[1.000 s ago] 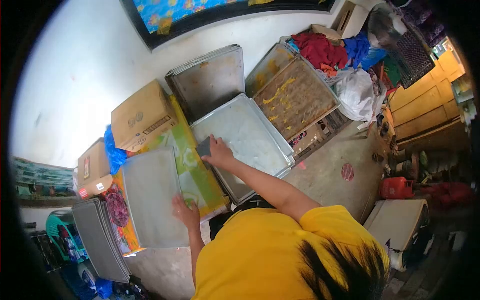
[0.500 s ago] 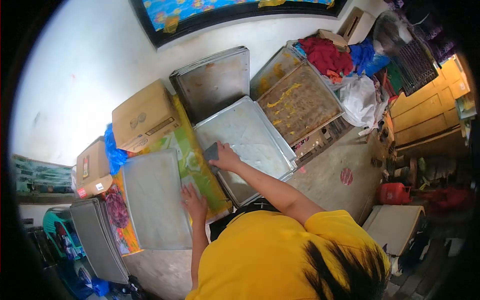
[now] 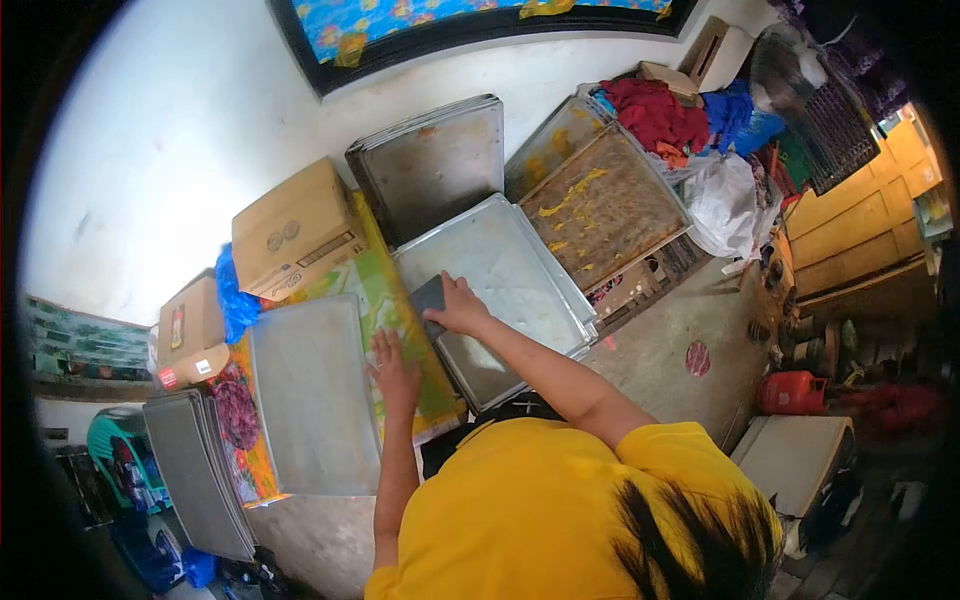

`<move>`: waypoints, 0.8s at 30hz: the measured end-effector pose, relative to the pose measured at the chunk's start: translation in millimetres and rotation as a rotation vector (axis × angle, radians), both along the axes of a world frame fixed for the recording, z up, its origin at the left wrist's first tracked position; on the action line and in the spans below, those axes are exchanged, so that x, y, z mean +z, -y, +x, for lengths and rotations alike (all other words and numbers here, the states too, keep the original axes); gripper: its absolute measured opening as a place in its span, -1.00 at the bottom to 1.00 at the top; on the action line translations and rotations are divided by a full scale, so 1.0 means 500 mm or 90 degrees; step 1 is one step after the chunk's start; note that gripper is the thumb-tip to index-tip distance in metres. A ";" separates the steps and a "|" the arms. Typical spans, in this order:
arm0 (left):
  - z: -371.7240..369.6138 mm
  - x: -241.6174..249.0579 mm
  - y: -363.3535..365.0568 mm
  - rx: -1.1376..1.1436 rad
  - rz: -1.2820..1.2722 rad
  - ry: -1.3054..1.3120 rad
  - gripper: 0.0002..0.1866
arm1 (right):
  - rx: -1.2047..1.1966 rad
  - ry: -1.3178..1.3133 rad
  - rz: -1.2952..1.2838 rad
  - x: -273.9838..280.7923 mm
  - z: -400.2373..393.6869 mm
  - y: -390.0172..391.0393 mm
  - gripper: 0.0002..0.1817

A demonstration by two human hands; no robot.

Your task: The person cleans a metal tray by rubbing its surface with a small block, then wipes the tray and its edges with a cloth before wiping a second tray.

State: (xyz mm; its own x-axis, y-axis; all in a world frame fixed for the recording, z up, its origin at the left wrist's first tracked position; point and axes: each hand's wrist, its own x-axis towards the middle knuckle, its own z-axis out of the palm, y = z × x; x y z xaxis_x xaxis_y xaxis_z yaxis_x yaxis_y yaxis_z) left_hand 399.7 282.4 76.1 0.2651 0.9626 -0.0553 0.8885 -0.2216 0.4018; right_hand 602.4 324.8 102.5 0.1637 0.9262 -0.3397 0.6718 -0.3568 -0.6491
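Observation:
My right hand (image 3: 460, 307) grips a dark grey block (image 3: 428, 297) over the left edge of a stack of silvery metal trays (image 3: 500, 260). My left hand (image 3: 396, 372), fingers spread, lies at the right edge of a flat grey tray (image 3: 312, 390), partly over the green-and-yellow table cover (image 3: 405, 325). That tray rests on the covered table. The underside of the block is hidden.
Cardboard boxes (image 3: 295, 225) and a blue plastic bag (image 3: 236, 300) stand at the left. More trays (image 3: 440, 165) lean against the wall. A brown-stained board (image 3: 605, 205) lies to the right. Grey panels (image 3: 198, 475) stand at the lower left.
My left hand has moved up a little along the tray's edge. My right hand, with the block, has shifted slightly right and up. The whole view has shifted slightly.

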 end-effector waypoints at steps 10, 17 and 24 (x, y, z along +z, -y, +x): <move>0.010 -0.026 0.022 -0.047 -0.056 0.028 -0.12 | -0.035 -0.021 -0.058 -0.016 0.032 0.037 0.09; 0.029 -0.036 0.039 -0.075 -0.036 0.084 -0.17 | -0.063 -0.038 -0.046 -0.037 0.060 0.061 0.10; 0.025 -0.026 0.050 -0.090 0.045 0.166 -0.77 | -0.038 -0.048 -0.050 -0.057 0.059 0.071 0.04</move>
State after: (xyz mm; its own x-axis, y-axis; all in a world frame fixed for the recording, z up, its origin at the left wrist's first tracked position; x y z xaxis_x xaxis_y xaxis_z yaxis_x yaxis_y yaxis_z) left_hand 412.1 257.1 62.9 0.3935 0.9141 0.0978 0.7158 -0.3713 0.5914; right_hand 632.0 289.1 74.0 0.1896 0.8858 -0.4236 0.5983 -0.4463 -0.6655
